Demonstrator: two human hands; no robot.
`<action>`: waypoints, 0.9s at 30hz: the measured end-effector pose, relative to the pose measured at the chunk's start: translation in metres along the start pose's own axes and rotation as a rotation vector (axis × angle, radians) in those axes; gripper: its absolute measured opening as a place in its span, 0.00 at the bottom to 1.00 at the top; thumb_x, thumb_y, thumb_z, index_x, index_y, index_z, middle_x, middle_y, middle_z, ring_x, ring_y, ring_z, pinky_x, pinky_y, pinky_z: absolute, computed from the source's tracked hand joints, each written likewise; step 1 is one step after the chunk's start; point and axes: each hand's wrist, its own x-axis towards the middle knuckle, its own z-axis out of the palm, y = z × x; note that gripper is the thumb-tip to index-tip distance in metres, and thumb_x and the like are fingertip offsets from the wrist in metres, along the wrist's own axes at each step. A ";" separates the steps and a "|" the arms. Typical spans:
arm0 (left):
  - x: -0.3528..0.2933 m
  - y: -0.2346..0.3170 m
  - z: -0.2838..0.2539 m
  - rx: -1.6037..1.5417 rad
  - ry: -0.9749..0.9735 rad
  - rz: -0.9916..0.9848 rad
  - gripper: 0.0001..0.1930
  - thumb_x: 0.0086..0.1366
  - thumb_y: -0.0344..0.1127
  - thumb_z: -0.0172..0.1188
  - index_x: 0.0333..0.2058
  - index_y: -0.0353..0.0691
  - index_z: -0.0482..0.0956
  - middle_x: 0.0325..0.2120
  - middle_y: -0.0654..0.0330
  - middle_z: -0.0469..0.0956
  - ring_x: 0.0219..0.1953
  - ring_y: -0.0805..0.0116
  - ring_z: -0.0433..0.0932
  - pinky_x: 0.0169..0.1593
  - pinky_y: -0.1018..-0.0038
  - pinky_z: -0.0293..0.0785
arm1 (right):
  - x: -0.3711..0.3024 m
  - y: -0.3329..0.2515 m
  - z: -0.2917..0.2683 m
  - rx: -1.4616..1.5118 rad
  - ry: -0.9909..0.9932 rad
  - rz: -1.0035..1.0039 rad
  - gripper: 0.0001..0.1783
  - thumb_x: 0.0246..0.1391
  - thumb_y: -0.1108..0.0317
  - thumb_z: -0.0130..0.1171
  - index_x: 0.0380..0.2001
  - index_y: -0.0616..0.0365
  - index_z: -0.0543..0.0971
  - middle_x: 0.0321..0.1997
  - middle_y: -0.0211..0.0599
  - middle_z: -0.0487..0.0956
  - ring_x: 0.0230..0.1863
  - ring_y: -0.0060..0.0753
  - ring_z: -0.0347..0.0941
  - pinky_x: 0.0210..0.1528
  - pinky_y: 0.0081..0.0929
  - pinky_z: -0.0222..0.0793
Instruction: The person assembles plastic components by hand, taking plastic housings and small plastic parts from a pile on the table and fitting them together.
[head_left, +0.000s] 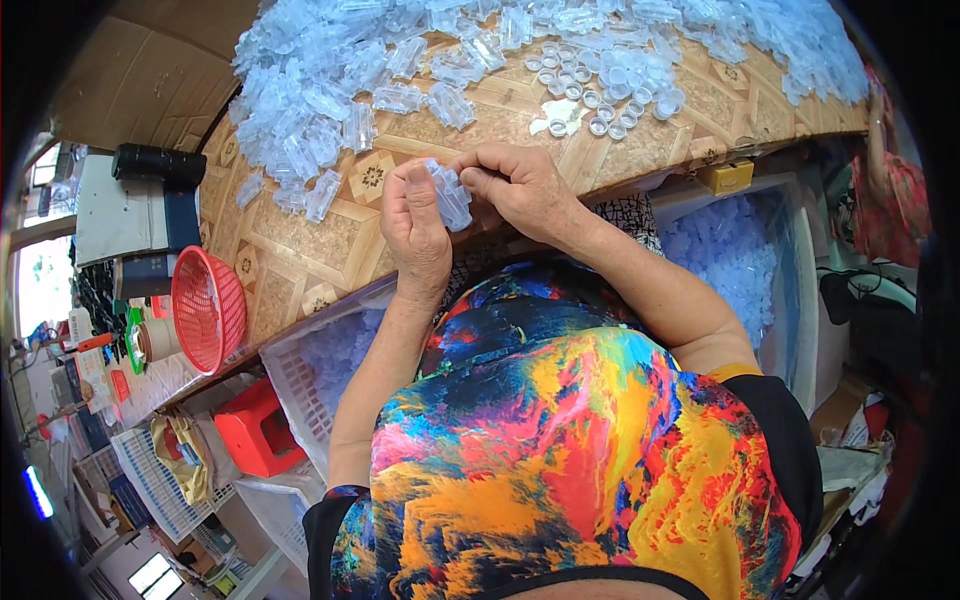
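A clear plastic piece [452, 200], moulded with several rounded ridges, is gripped between the thumb and fingers of my left hand [415, 215]. Right beside it, the thumb and bent fingers of my right hand [515, 185] are pinched together at the piece's upper right edge. Whatever small thing sits in that pinch is hidden. Across the patterned table [320, 245] spreads a big heap of similar clear plastic pieces [320, 90]. Just past my right hand lies a group of small round clear caps [600, 125], some of them on a torn white scrap [558, 118].
A white crate of bluish clear parts [720, 260] stands below the table at right, another crate [300, 375] at left. A red plastic basket [210, 310] sits at the table's left edge, above a red stool [258, 428]. Another person [885, 205] is at far right.
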 end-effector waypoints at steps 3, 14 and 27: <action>0.000 0.000 0.000 0.002 -0.002 -0.001 0.16 0.77 0.47 0.49 0.43 0.38 0.74 0.32 0.68 0.75 0.33 0.82 0.69 0.36 0.82 0.68 | 0.000 -0.002 0.000 -0.010 -0.004 -0.001 0.08 0.63 0.70 0.57 0.40 0.62 0.83 0.25 0.34 0.81 0.23 0.20 0.77 0.24 0.23 0.73; 0.001 0.002 0.000 -0.020 -0.005 -0.005 0.16 0.77 0.47 0.50 0.42 0.37 0.75 0.32 0.68 0.75 0.33 0.83 0.69 0.36 0.82 0.68 | 0.000 -0.001 0.001 -0.074 0.014 -0.046 0.09 0.62 0.70 0.57 0.40 0.61 0.83 0.24 0.39 0.80 0.23 0.24 0.77 0.26 0.27 0.71; 0.000 0.004 -0.001 0.015 -0.026 0.022 0.16 0.77 0.47 0.50 0.43 0.38 0.75 0.31 0.68 0.74 0.33 0.83 0.69 0.36 0.82 0.68 | -0.002 -0.003 0.001 -0.110 0.018 -0.032 0.09 0.61 0.70 0.59 0.41 0.60 0.84 0.28 0.43 0.81 0.29 0.29 0.78 0.32 0.29 0.73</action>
